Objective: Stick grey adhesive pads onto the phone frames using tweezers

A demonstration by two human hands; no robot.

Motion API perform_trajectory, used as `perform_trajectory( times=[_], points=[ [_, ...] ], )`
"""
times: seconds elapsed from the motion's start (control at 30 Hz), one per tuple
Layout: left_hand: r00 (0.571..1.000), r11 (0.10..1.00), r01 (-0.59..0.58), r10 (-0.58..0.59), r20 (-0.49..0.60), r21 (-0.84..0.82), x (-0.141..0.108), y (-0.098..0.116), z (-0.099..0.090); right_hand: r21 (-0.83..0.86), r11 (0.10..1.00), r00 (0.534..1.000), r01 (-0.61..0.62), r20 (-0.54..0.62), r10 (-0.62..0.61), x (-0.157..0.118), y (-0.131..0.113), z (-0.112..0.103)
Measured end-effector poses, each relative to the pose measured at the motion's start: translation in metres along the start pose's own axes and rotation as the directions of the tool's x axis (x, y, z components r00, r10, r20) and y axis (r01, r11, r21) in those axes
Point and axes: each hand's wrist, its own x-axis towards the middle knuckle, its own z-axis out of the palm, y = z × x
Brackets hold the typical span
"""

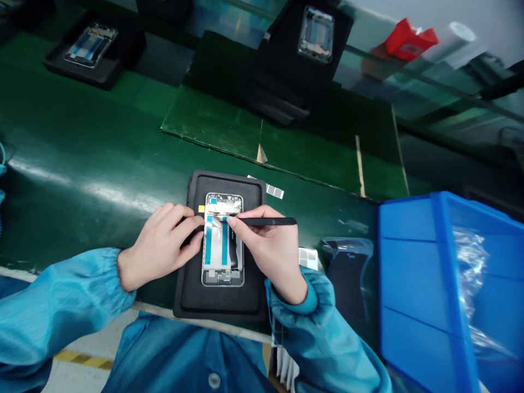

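An opened smartphone (pixel 216 240) lies on a black foam tray (pixel 192 297), its battery with two blue strips and its circuit board exposed. My right hand (pixel 272 248) is closed on black tweezers (pixel 270 221), held almost level. Their tip reaches over the phone near the upper end of the battery, just below the board. At the phone's left edge, my left hand (pixel 166 243) has its fingers curled, with thumb and index fingertips against the frame. A small yellow tab (pixel 201 208) sticks out at the phone's upper left.
A blue bin (pixel 413 273) with clear plastic stands at right. Beside it lies a dark sheet in clear film (pixel 347 273). Grey label squares (pixel 274 191) lie by the tray. Further back, other opened phones (pixel 317 34) rest on black trays (pixel 282 71), near a red box (pixel 410 41).
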Motion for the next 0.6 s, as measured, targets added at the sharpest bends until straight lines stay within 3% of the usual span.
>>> perform_trajectory(
  times=[0.6],
  points=[
    [1.0, 1.0, 0.002, -0.002, 0.004, 0.027, -0.0016, -0.0006, -0.0001, -0.075, 0.997, 1.0, 0.022, -0.009, -0.023, -0.0003, -0.0013, -0.0005]
  ],
)
